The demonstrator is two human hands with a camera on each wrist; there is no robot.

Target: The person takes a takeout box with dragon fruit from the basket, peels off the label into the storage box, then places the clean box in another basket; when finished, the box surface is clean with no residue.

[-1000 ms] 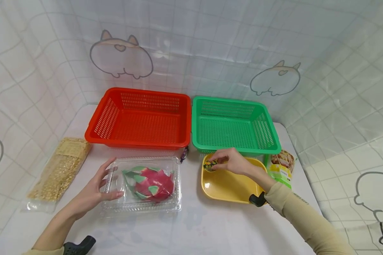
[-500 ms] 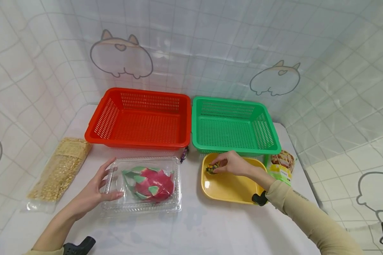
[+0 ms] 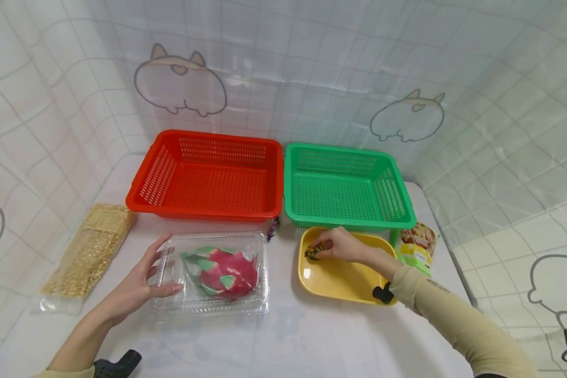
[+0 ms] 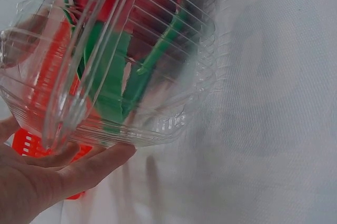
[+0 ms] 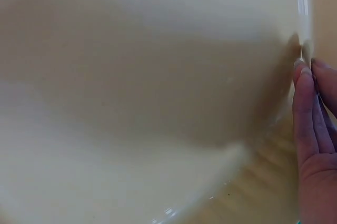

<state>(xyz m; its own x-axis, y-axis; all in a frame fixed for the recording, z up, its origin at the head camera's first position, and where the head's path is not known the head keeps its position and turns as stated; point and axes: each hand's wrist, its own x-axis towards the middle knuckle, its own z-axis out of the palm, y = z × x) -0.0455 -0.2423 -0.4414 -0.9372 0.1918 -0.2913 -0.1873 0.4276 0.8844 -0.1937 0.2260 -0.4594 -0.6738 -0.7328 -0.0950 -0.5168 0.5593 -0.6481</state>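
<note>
My left hand [image 3: 133, 287] holds the left end of a clear plastic clamshell box [image 3: 260, 310], thumb on the near part and fingers along the far side. A pink and green dragon fruit [image 3: 231, 273] lies inside. In the left wrist view, the fingers [image 4: 100, 163] run along the end of the box. My right hand [image 3: 342, 245] reaches into a yellow plastic basin [image 3: 312, 290]. Its thumb and fingertips pinch a small round black and yellow label [image 3: 313, 253] near the basin's left wall. In the right wrist view, the fingertips [image 5: 304, 74] meet and the label is hidden.
A red basket [image 3: 203, 212] and a green basket [image 3: 331, 220] stand side by side behind. A bag of grains [image 3: 90, 247] lies at the left. A purple-wrapped candy [image 3: 273, 229] sits before the red basket. A brown and green snack packet [image 3: 418, 247] lies at the right.
My right hand and the label have shifted slightly down into the basin, and the label has turned nearly level. The left hand and the clear box have stayed still.
</note>
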